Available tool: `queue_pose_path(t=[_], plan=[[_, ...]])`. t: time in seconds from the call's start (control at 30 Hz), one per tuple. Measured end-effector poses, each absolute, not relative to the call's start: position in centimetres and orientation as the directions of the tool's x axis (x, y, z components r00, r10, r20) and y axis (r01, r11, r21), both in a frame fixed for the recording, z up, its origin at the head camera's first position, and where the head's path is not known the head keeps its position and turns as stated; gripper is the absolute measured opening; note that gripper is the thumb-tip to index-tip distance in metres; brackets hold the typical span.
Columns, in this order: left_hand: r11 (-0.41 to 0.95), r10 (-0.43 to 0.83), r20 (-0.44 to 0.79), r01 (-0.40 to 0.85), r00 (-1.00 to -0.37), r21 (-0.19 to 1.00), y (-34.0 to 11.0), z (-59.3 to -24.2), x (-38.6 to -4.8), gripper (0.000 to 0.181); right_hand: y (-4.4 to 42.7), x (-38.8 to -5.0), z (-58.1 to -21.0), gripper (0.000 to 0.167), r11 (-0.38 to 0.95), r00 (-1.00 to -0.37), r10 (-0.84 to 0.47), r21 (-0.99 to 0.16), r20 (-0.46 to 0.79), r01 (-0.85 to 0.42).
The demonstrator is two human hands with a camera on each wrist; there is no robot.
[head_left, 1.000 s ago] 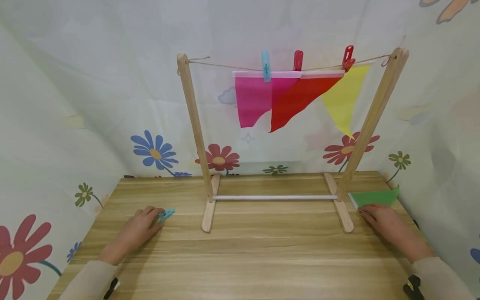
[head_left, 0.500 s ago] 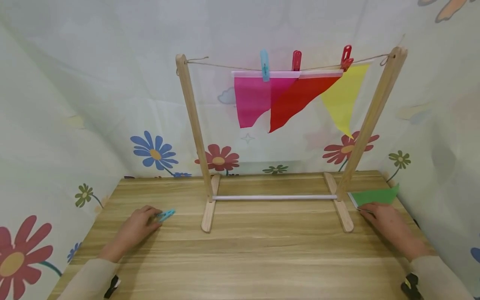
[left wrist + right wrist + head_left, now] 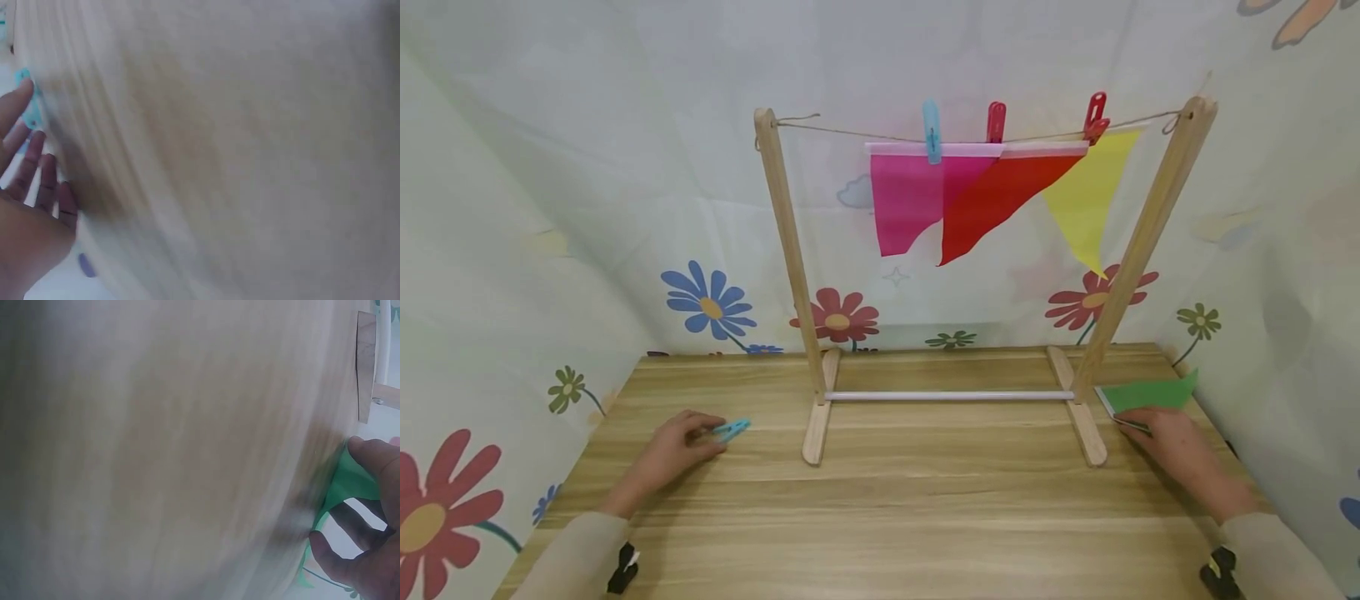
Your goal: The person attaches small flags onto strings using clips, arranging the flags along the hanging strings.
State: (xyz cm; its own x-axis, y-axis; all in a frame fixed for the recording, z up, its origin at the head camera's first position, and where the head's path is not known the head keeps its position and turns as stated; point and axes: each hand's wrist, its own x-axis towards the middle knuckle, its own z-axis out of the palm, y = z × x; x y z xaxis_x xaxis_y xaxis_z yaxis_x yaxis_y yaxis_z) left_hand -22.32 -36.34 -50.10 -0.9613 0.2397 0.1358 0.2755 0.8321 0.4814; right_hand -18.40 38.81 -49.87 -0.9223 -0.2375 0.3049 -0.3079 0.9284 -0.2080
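Observation:
On the left of the tabletop, my left hand (image 3: 672, 454) pinches a light-blue clothespin (image 3: 733, 429) between thumb and fingertips. The left wrist view shows the thumb against that clothespin (image 3: 34, 112), the other fingers spread behind it. Over on the right, my right hand (image 3: 1176, 446) holds a green pennant flag (image 3: 1153, 393) by its white-banded edge, and the flag's tip curls up off the table. In the right wrist view the thumb lies on the green cloth (image 3: 351, 481), while the other fingers are partly hidden by it.
Between the hands stands a wooden frame (image 3: 790, 250) with a string (image 3: 850, 132) across its top. Pink (image 3: 904, 200), red (image 3: 1000, 200) and yellow (image 3: 1093, 192) flags hang from it, with one blue clothespin (image 3: 932, 133) and two red ones (image 3: 996, 122). A white rod (image 3: 947, 396) joins the feet.
Both hands stay nearly in place. The left fingers shift slightly at the clothespin. A little more of the flag's banded edge shows under the right fingers.

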Motion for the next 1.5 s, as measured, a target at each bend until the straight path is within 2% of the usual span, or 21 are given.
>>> queue_pose_path(t=[0.23, 0.53, 0.97, 1.5], plan=[[0.809, 0.209, 0.105, 0.232, -0.972, 0.540, -37.1, -50.9, -22.5, 0.051, 38.6, -18.1, -49.9, 0.017, 0.929, -0.909, -0.227, -0.203, 0.349, -0.309], [0.808, 0.153, 0.083, 0.173, -0.985, 0.563, -37.0, -51.4, -22.6, 0.051, 38.6, -18.0, -50.3, 0.016, 0.926, -0.900, -0.226, -0.206, 0.372, -0.317], [0.805, 0.144, 0.115, 0.184, -0.983, 0.565, -36.4, -51.1, -22.3, 0.046, 39.1, -18.3, -50.6, 0.014, 0.919, -0.874, -0.240, -0.192, 0.423, -0.345], [0.766, 0.074, 0.054, 0.092, -0.996, 0.636, -37.1, -51.1, -22.5, 0.049, 38.9, -18.5, -50.3, 0.014, 0.935, -0.918, -0.196, -0.218, 0.344, -0.281]])
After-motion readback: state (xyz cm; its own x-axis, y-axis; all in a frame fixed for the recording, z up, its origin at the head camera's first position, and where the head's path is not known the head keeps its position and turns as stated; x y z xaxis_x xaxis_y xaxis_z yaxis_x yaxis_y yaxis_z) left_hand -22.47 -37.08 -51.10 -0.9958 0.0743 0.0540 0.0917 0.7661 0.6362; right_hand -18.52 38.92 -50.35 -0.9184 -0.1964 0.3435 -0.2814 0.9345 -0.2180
